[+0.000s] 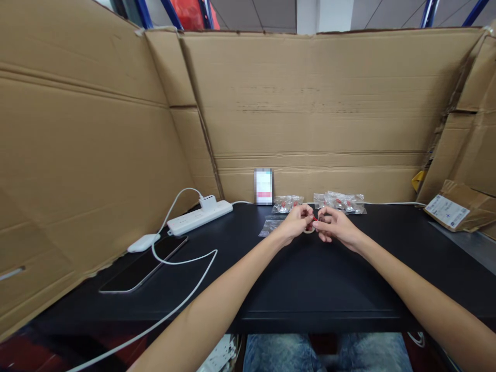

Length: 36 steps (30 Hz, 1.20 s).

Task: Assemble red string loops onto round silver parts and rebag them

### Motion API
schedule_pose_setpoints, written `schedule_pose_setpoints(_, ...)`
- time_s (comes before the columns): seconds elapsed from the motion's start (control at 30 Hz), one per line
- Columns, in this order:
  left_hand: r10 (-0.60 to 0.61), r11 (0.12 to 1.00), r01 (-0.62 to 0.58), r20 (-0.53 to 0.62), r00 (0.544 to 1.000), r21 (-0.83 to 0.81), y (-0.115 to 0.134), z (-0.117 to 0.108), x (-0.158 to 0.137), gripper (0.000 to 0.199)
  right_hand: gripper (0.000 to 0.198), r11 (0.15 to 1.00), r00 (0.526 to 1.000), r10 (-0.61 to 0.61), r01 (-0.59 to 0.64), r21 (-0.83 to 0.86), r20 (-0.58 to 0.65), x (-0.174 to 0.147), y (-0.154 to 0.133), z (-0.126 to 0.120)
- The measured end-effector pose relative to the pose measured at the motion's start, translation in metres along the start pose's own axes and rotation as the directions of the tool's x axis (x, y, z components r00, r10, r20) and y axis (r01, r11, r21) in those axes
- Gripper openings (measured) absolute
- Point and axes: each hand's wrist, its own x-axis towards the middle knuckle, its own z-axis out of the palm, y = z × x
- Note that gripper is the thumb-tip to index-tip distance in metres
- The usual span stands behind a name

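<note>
Working at the desk's front, denim-clad legs (277,354) below its edge. Both forearms reach in over the black table (325,294) and meet right of centre.

Left hand (296,223): thumb and fingers pinched together on a small red piece (314,219). Right hand (337,227): thumb tip and index drawn in on the same piece, remaining fingers loosely curled. The piece sits between the two sets of fingertips, apparently just above the tabletop. A pale ring (309,232) shows right under the left fingertips; attached or separate, cannot tell.

Step in hand, as I judge it: fine two-handed handling of the red piece. Next move calls for light fingertip control, both pinches steady and in line.

Long axis: the visible sliver seems to bridge the hands, slightly slanted. Ends covered by fingers; which way it points, cannot tell.

Just beyond: a flat clear bag (270,226) left of the left hand, then filled clear packets (339,202) with red bits inside. Farthest, a cardboard wall (310,103).
</note>
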Motion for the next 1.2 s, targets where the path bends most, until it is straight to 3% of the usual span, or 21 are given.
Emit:
schedule_pose_setpoints(0.07, -0.004, 1.0, 0.004, 0.011, 1.0, 0.016, 0.001, 0.001, -0.002, 0.018, 0.037, 0.994, 0.994, 0.061, -0.069, 0.084, 0.095, -0.003, -0.003, 0.0)
schedule_pose_setpoints(0.13, 0.013, 0.999, -0.013, 0.002, 1.0, 0.042, 0.002, 0.002, -0.003, 0.017, 0.036, 0.986, 0.99, 0.078, -0.094, 0.136, 0.116, -0.004, -0.004, -0.002)
schedule_pose_setpoints(0.23, 0.058, 0.991, -0.053, -0.04, 0.998, 0.124, 0.003, -0.002, -0.001, 0.008, 0.035, 0.982, 0.997, 0.072, -0.077, 0.173, 0.037, -0.003, -0.002, -0.007)
schedule_pose_setpoints(0.3, 0.096, 0.96, -0.066, -0.099, 0.99, 0.272, 0.002, -0.008, 0.001, 0.008, 0.035, 0.982, 0.997, 0.067, -0.061, 0.177, -0.031, -0.001, 0.001, -0.01)
schedule_pose_setpoints(0.37, 0.176, 0.864, -0.081, -0.148, 0.973, 0.497, 0.0, -0.016, 0.002, 0.012, 0.034, 0.983, 0.995, 0.068, -0.054, 0.175, -0.076, 0.001, 0.003, -0.012)
schedule_pose_setpoints(0.47, 0.304, 0.646, -0.141, -0.083, 0.949, 0.75, -0.007, -0.026, 0.001, 0.019, 0.031, 0.983, 0.988, 0.076, -0.051, 0.176, -0.136, 0.003, 0.005, -0.013)
schedule_pose_setpoints(0.53, 0.294, 0.558, -0.177, 0.006, 0.956, 0.811, -0.013, -0.03, -0.001, 0.02, 0.03, 0.982, 0.978, 0.091, -0.057, 0.181, -0.188, 0.004, 0.006, -0.013)
schedule_pose_setpoints(0.63, 0.231, 0.505, -0.232, 0.129, 0.964, 0.831, -0.019, -0.031, -0.002, 0.018, 0.028, 0.975, 0.959, 0.127, -0.075, 0.207, -0.253, 0.006, 0.006, -0.012)
schedule_pose_setpoints(0.77, 0.247, 0.551, -0.268, 0.153, 0.957, 0.79, -0.018, -0.028, -0.003, 0.017, 0.032, 0.976, 0.955, 0.111, -0.052, 0.212, -0.275, 0.005, 0.007, -0.012)
schedule_pose_setpoints(0.97, 0.181, 0.695, -0.163, 0.049, 0.982, 0.701, -0.01, -0.025, 0.0, 0.014, 0.038, 0.996, 0.965, -0.001, 0.025, 0.089, -0.263, 0.007, 0.011, -0.014)
schedule_pose_setpoints(1.07, 0.048, 0.845, -0.018, -0.043, 0.998, 0.534, -0.008, -0.024, 0.001, 0.019, 0.037, 0.99, 0.95, -0.126, 0.1, -0.102, -0.285, 0.008, 0.016, -0.014)
schedule_pose_setpoints(1.2, -0.139, 0.957, 0.164, -0.118, 0.983, 0.24, -0.002, -0.015, 0.001, 0.017, 0.03, 0.874, 0.898, -0.34, 0.191, -0.447, -0.281, 0.006, 0.019, -0.011)
